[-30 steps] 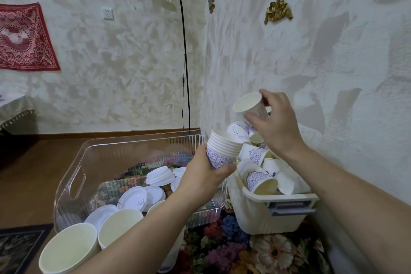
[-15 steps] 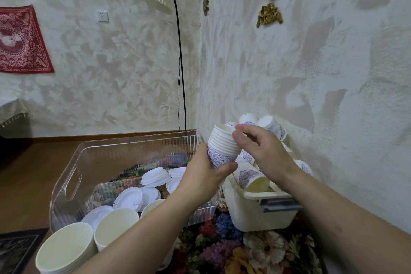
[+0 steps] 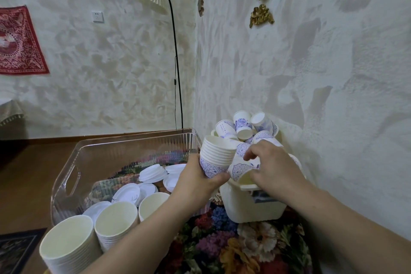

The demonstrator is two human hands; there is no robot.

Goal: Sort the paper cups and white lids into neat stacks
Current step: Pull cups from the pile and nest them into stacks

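**Left hand holds the growing stack beside the bin; right hand takes a loose cup**

Left hand [image 3: 195, 181] is wrapped round the base of a nested stack of patterned cups [image 3: 216, 155], held upright, mouth up, just above the near corner of the white bin [image 3: 251, 207]. Judgement: it is kept this close so each picked cup travels only a short way to the stack.

Right hand [image 3: 274, 168] reaches into the bin, fingers curled on a single cup [image 3: 241, 169] lying tilted with its mouth toward the camera, touching the stack's side. Probably the next cup to be turned upright and nested.

Loose cups [image 3: 243, 125] are heaped at all angles in the bin against the wall, so much is still unsorted.

Appearance: small white paper cups, blue-violet ornament printed on the walls, plain cream insides, rolled rims. The stack's rims sit evenly, roughly ten deep.

Clear tub [image 3: 93, 162] to the left holds scattered white lids [image 3: 153, 172], not stacked. Three stacks of larger plain cups [image 3: 115, 222] stand at its near edge. Everything rests on a counter under a floral cloth [image 3: 222, 247].
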